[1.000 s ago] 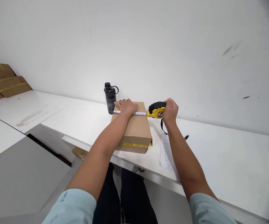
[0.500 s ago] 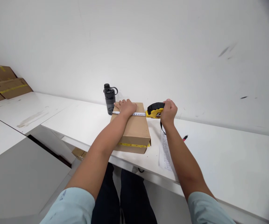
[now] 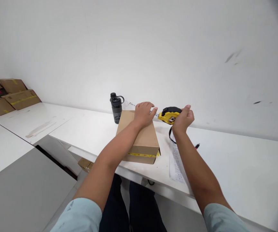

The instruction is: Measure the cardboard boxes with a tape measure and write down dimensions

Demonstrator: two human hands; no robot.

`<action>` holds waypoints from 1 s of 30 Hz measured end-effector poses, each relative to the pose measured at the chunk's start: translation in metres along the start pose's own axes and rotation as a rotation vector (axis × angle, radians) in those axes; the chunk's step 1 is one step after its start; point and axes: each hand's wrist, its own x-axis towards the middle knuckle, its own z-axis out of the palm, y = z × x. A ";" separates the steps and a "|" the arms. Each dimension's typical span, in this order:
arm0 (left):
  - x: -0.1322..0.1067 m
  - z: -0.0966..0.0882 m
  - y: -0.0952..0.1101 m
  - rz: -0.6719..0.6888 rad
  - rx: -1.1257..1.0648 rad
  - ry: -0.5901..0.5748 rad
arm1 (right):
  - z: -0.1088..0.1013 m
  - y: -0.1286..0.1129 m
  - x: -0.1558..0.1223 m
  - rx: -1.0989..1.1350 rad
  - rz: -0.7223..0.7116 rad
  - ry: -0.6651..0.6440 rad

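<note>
A brown cardboard box (image 3: 140,138) sealed with yellow tape lies on the white table (image 3: 237,167) in front of me. My left hand (image 3: 143,113) hovers over the box's far end, fingers closed around the white blade of the tape measure; the blade's free end sticks out to the left near the bottle. My right hand (image 3: 183,118) grips the yellow and black tape measure (image 3: 169,115) just right of the box, its black wrist strap hanging down.
A dark water bottle (image 3: 116,108) stands behind the box's left far corner. A printed paper sheet (image 3: 176,159) and a red pen (image 3: 197,146) lie to the right of the box. Several cardboard boxes (image 3: 11,95) are stacked at far left.
The tape blade lay stretched across the box top under my left hand; now it is lifted off and shortened, with my left hand moved right toward the tape measure case.
</note>
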 end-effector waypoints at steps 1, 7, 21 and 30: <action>0.000 0.002 -0.001 -0.027 0.002 -0.061 | -0.001 0.000 -0.001 -0.013 -0.031 -0.005; 0.002 0.008 -0.008 -0.108 0.046 -0.519 | 0.000 -0.011 -0.023 -0.080 -0.131 -0.175; 0.003 0.012 -0.001 -0.186 0.088 -0.447 | -0.020 -0.010 -0.011 -0.439 -0.129 -0.484; 0.002 0.008 -0.003 -0.397 0.093 -0.413 | -0.029 -0.029 -0.012 -0.555 -0.334 -0.669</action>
